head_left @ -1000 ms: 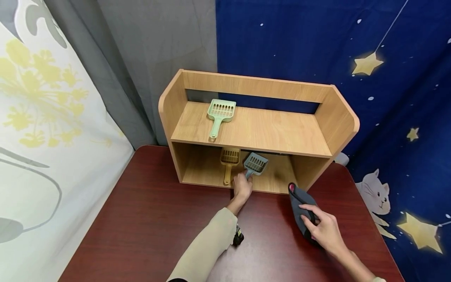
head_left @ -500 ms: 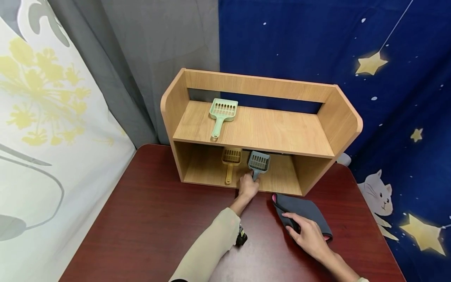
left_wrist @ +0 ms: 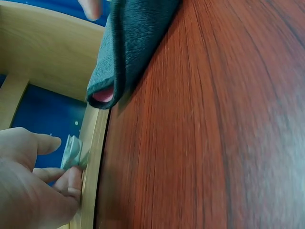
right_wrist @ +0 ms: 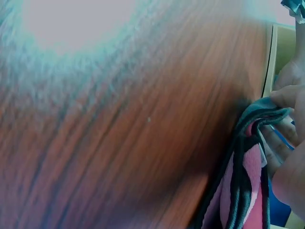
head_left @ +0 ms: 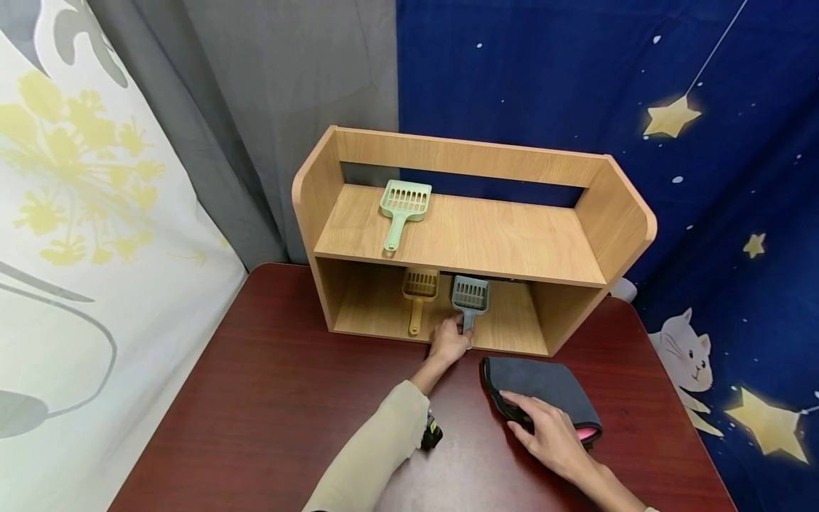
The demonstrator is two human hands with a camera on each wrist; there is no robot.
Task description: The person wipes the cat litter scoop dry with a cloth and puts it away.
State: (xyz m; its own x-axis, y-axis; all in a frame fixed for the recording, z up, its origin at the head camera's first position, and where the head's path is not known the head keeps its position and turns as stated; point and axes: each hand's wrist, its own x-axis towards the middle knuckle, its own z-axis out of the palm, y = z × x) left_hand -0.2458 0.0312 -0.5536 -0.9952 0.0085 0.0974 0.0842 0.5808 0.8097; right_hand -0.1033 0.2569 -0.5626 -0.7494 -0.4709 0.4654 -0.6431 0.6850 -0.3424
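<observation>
My left hand point(head_left: 450, 341) has its fingers around the handle of a grey-blue litter scoop point(head_left: 470, 293) on the lower shelf. In the left wrist view the handle end point(left_wrist: 71, 152) sits between the thumb and curled fingers of that hand. A yellow litter scoop point(head_left: 420, 286) lies left of it, handle toward me. On the upper shelf lies a pale green litter scoop point(head_left: 406, 200). My right hand point(head_left: 552, 435) pinches the left edge of a folded dark grey cloth point(head_left: 540, 379) with black binding and pink lining; the right wrist view shows its pink layers point(right_wrist: 252, 164).
The two-tier wooden shelf point(head_left: 512, 276) stands at the back of the dark red table point(head_left: 307, 412). The cloth lies just in front of its right half. Behind hang a grey curtain point(head_left: 307, 64) and a blue star-patterned curtain point(head_left: 544, 78); a white patterned one point(head_left: 121, 320) is at left.
The cloth swung from upright, right of the shelf front, to lying flatter and further left, with my right hand holding it. The grey-blue scoop turned from slanted to nearly straight, handle toward me.
</observation>
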